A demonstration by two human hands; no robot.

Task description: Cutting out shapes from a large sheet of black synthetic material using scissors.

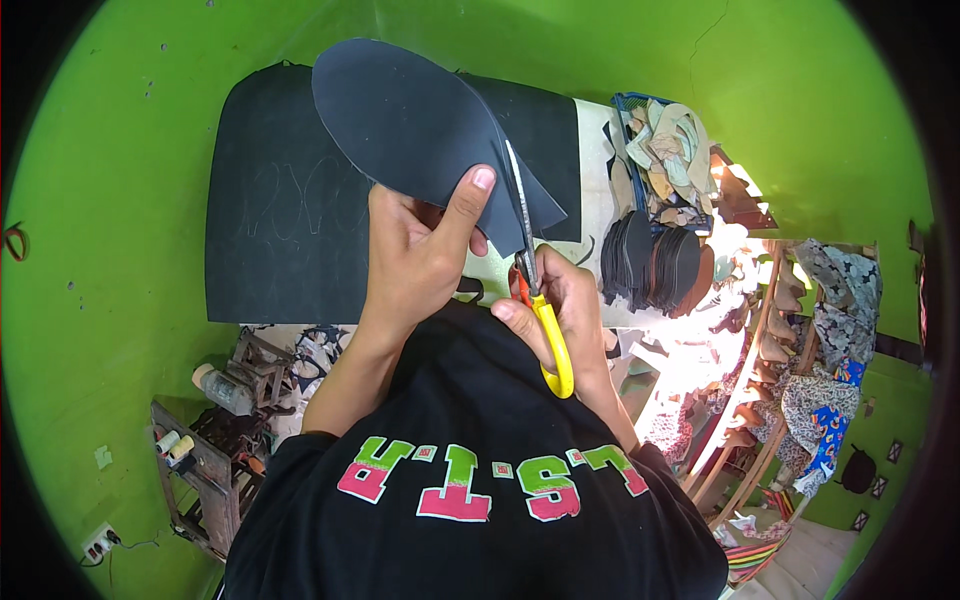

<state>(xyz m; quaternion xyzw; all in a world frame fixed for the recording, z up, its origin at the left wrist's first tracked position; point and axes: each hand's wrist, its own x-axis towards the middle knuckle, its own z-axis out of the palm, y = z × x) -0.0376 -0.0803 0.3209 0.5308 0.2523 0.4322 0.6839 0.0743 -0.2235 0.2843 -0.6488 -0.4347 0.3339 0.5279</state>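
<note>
Raised over the table, a thin black sheet piece (410, 115) with a rounded outline is pinched in my left hand (425, 255), its thumb on the upper face and the fingers behind. My right hand (575, 300) is closed around the yellow handle of a pair of scissors (555, 345). Their blades point up along the piece's right edge, where a pointed strip hangs off beside them. Whether the blades are fully closed is hard to make out. Behind the piece, a large black sheet (270, 220) with faint chalk-like marks lies on the light table (592, 150).
At the table's right stand stacked black sole-shaped pieces (627, 258), near a blue basket (622, 105) of pale cut scraps. A wooden rack (760, 350) with patterned fabric (845, 300) stands farther right. Lower left, a wooden stand (205, 470) holds thread spools (180, 448).
</note>
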